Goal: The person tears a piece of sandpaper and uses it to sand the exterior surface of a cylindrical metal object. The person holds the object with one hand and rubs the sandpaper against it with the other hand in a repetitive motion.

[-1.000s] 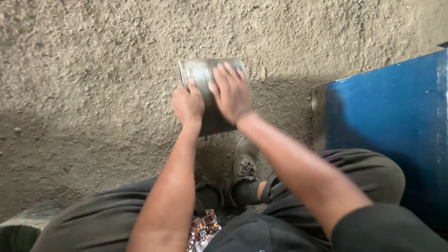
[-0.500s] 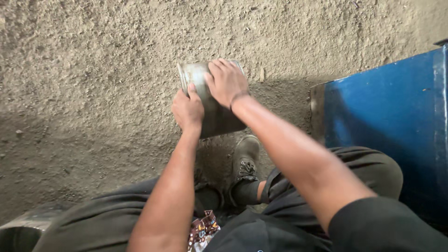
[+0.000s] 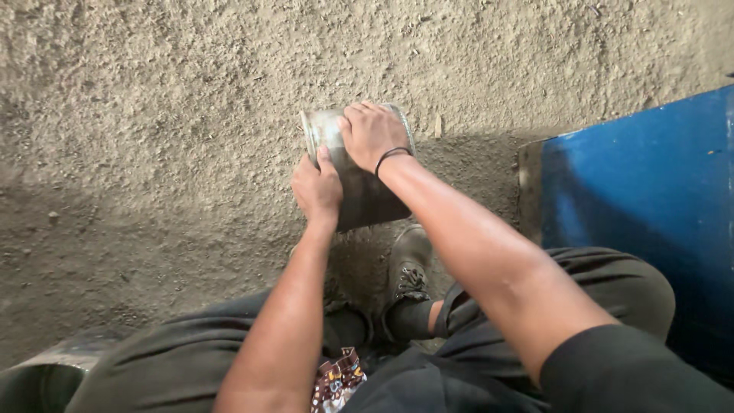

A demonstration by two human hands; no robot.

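1. Crouching low, the person holds a dull metal can (image 3: 359, 172) over the sandy ground (image 3: 153, 115). It lies tipped on its side, its open rim pointing away from them.
2. Their left hand (image 3: 317, 190) is closed around the can's near side, thumb laid along the wall. Their right hand (image 3: 372, 134) is spread flat over the top, fingers pressing down near the rim. Both hands are on the can.
3. To my eye, the grip works best with the left hand steadying the body and the right pressing evenly, so the rim does not twist out from under the palm.
4. For room, the sand is open to the left and ahead. A blue panel (image 3: 642, 199) stands near on the right, its edge just beside the right forearm. The person's boot (image 3: 409, 268) sits right below the can, and a dark round vessel (image 3: 46, 375) shows at the lower left corner.
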